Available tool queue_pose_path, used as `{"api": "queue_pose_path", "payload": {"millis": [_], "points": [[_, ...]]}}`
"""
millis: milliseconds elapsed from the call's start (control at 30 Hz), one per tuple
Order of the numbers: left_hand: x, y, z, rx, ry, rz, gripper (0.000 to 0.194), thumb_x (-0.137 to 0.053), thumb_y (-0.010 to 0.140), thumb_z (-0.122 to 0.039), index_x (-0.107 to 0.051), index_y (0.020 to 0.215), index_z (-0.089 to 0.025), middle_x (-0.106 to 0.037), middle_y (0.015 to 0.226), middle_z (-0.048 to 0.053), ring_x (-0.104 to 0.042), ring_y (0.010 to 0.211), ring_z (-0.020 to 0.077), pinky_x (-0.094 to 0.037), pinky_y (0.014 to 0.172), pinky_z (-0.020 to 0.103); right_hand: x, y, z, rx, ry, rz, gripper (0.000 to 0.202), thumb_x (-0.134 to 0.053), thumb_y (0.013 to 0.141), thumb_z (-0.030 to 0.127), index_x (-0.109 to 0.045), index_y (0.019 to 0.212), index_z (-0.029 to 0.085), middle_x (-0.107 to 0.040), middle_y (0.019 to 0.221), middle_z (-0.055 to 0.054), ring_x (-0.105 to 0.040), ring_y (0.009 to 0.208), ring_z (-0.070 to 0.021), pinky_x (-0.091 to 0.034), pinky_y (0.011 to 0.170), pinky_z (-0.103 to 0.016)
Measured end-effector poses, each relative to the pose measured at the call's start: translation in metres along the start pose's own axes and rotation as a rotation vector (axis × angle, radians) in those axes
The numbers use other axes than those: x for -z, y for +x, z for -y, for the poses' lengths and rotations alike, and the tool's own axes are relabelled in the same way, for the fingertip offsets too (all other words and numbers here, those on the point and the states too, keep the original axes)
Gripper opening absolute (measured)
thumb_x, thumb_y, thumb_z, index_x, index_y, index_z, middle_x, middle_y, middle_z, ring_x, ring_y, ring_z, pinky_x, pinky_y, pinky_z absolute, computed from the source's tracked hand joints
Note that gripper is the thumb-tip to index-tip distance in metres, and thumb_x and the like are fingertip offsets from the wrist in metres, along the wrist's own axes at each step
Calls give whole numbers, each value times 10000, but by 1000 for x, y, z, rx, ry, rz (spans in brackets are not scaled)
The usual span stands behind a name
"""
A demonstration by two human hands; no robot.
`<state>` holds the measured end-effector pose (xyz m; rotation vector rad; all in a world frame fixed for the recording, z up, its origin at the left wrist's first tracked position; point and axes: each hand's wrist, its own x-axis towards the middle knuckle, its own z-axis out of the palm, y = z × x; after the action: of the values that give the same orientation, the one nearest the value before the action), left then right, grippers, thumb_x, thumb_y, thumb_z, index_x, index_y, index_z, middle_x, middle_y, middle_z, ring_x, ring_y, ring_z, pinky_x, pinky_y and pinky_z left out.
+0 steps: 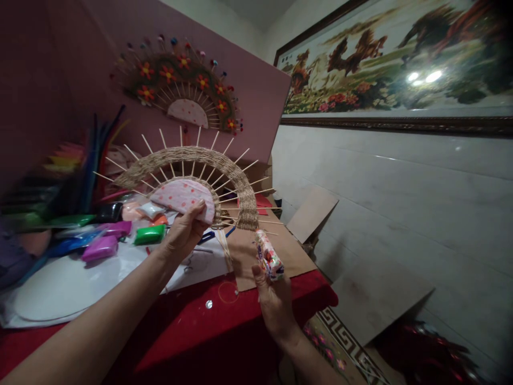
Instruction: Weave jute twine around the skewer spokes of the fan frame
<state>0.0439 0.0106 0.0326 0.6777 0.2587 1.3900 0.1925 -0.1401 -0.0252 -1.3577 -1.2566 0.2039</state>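
My left hand [188, 227] grips a half-round fan [184, 155], thumb on its pink, dotted base [180, 198] and the other fingers hidden behind. Thin wooden sticks fan out from the base, with a band of brown twine woven across them. In my right hand [276, 305] is a floral-patterned glue gun [270, 256], its handle hidden by my fingers. The gun's front is at the lower right end of the woven band; whether it touches cannot be made out.
A finished-looking fan with orange flowers [184, 75] is on a pink board [256, 107] behind. Colourful clay packets [150, 233], blue-handled scissors [206, 237], white paper discs [52, 289] and cardboard [256, 262] lie on the red-covered table [180, 331]. A wall [380, 203] stands at right.
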Motion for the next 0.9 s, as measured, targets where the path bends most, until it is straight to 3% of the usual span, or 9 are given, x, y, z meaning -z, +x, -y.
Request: {"api": "queue_pose_path", "payload": {"millis": [167, 433, 900], "points": [[-1, 0, 0, -4, -7, -18, 112, -631, 676, -65, -577, 751, -129, -663, 727, 5, -609, 608, 88, -543, 631, 202, 1, -2, -4, 41, -89, 35, 261, -505, 833, 361, -519, 1009, 168, -593, 895, -75, -559, 791, -187, -431, 656, -280], [-2, -1, 0, 17, 4, 4, 137, -616, 691, -76, -581, 815, -124, -664, 755, 18, -614, 634, 103, -540, 616, 213, 3, -6, 1, 71, -88, 70, 247, -484, 848, 299, -475, 1074, 200, -578, 793, -31, -520, 570, -139, -400, 535, -246], [-2, -1, -1, 36, 7, 5, 79, -606, 713, -103, -583, 785, -127, -673, 764, 36, -624, 650, 119, -552, 623, 236, 3, -18, 3, 99, -116, 2, 283, -523, 820, 334, -504, 1070, 201, -579, 702, -26, -533, 528, -147, -420, 500, -253]]}}
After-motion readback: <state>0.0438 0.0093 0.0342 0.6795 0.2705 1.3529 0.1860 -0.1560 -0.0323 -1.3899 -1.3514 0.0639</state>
